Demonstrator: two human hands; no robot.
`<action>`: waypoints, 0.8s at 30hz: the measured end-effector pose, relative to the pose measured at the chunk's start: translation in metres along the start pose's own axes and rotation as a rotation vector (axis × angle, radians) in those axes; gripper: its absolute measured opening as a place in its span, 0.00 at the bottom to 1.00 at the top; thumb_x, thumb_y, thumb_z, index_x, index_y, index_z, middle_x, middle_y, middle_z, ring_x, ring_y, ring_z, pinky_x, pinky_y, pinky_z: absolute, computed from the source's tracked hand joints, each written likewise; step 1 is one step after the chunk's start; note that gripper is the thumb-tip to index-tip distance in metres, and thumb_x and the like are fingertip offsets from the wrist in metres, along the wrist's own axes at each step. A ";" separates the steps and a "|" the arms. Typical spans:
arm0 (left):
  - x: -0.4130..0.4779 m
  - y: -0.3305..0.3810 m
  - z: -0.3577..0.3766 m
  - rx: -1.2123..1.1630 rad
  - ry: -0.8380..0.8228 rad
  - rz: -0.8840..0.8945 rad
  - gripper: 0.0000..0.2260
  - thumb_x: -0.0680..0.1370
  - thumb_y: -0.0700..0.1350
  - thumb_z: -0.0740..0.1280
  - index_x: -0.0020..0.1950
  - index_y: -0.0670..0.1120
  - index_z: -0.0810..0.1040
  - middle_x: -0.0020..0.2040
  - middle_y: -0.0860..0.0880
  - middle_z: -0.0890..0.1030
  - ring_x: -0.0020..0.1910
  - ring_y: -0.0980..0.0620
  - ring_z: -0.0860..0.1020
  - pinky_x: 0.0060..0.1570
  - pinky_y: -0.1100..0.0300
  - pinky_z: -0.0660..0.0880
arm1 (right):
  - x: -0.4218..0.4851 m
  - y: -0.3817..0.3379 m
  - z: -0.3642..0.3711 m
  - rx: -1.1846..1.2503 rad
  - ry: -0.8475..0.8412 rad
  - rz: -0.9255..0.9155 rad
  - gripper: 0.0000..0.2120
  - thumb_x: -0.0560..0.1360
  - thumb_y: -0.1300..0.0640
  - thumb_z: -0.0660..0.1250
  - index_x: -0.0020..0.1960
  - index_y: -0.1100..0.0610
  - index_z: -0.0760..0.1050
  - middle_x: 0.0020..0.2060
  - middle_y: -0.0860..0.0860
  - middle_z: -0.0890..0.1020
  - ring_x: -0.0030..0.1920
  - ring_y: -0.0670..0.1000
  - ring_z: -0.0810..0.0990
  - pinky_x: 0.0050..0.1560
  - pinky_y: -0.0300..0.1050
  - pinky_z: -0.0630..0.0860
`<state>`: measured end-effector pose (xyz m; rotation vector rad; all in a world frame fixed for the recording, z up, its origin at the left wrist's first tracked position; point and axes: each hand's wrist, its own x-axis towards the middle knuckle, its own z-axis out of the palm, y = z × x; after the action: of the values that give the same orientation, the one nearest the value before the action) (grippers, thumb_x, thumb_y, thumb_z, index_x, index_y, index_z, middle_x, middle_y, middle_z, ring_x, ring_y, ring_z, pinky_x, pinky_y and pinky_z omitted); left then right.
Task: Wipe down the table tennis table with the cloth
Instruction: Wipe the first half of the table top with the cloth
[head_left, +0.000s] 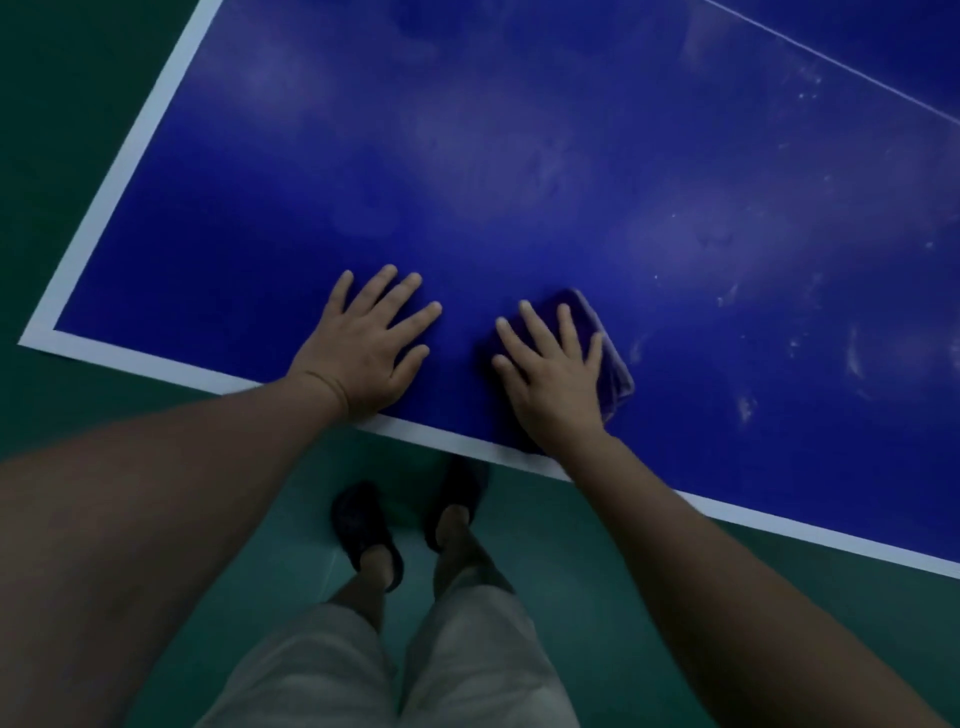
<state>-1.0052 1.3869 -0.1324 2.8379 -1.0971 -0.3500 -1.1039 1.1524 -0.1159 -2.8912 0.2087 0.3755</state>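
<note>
Head view, looking down. The blue table tennis table (467, 156) fills the frame from 9 o'clock round to 3 o'clock. Its white edge band (156, 358) runs along the near side, and one corner sits at 9 o'clock.

The left hand (363, 348) lies palm down on the bare blue surface, just at 9 o'clock of frame centre. Its fingers are straight and spread, pointing toward 1 o'clock, and the heel of the hand is on the edge band. It holds nothing.

The right hand (556, 379) is just at 3 o'clock of centre, near the left hand but not touching it. It lies flat on top of the cloth (615, 374) with fingers straight and spread, pointing toward 11-12 o'clock. The palm and fingers press the cloth, with no pinch or curl round it.

The cloth is dark blue-purple, folded into a pad, and flat on the table close to the near edge. It shows past the fingertips and along the hand's 3 o'clock side; the rest is hidden under the hand.

Pale dusty smudges (743, 405) and specks cover the surface at 3 o'clock, with fainter hazy patches at 12. A thin white line (831, 60) crosses the table at 1-2 o'clock.

The green floor (78, 130) shows at 10 o'clock and 6 o'clock. At 6 o'clock are the person's dark slippers (363, 525) and light shorts (467, 649), standing at the table edge.
</note>
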 end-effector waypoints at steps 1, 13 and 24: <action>-0.001 0.001 0.001 0.012 0.000 -0.004 0.29 0.81 0.62 0.41 0.81 0.56 0.55 0.83 0.48 0.52 0.81 0.45 0.47 0.77 0.39 0.44 | -0.005 -0.012 0.006 0.006 0.026 -0.030 0.25 0.83 0.39 0.51 0.78 0.40 0.62 0.81 0.44 0.58 0.81 0.59 0.48 0.75 0.71 0.41; 0.006 0.014 -0.002 0.018 -0.018 -0.096 0.26 0.81 0.58 0.51 0.79 0.52 0.63 0.80 0.44 0.59 0.80 0.42 0.52 0.76 0.37 0.47 | -0.106 0.069 0.021 0.037 0.207 0.039 0.20 0.79 0.38 0.61 0.65 0.47 0.78 0.65 0.52 0.75 0.68 0.60 0.68 0.67 0.69 0.65; 0.098 0.136 -0.002 -0.209 0.128 -0.273 0.25 0.82 0.54 0.58 0.79 0.52 0.63 0.80 0.42 0.57 0.79 0.42 0.53 0.77 0.36 0.44 | -0.041 0.135 -0.010 0.167 0.309 0.158 0.18 0.77 0.36 0.64 0.58 0.48 0.75 0.53 0.50 0.74 0.56 0.54 0.72 0.55 0.53 0.65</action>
<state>-1.0234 1.2205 -0.1279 2.7757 -0.6116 -0.2770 -1.1635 1.0246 -0.1219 -2.7601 0.4957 -0.0647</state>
